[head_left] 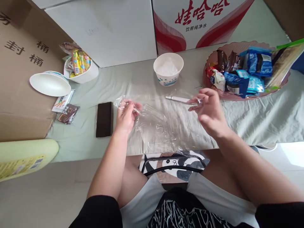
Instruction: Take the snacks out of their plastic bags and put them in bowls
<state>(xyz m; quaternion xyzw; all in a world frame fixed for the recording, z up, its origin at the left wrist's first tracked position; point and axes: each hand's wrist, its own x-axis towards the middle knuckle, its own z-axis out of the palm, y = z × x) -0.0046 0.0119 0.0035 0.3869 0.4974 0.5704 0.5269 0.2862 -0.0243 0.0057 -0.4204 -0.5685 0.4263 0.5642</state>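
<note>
My left hand [127, 115] pinches the gathered edge of a thin clear plastic sheet [154, 126], possibly a bag. The sheet hangs crumpled to the right, over the cloth and down to its front edge. To the right, my right hand [210, 112] is raised with its fingers curved and apart. A clear fold of plastic shows by its fingertips; whether they touch it I cannot tell. Just left of those fingers lies a slim white pen-like stick [178, 99]. Behind, between both hands, stands a white paper bowl [169, 74] with crumpled clear plastic inside.
A pink basket [209, 85] of wrapped snacks stands at the right. On the left are a dark phone [104, 119], a tilted white bowl [48, 85], a white snack container [89, 73] and small packets [68, 114]. White cartons [106, 31] line the back.
</note>
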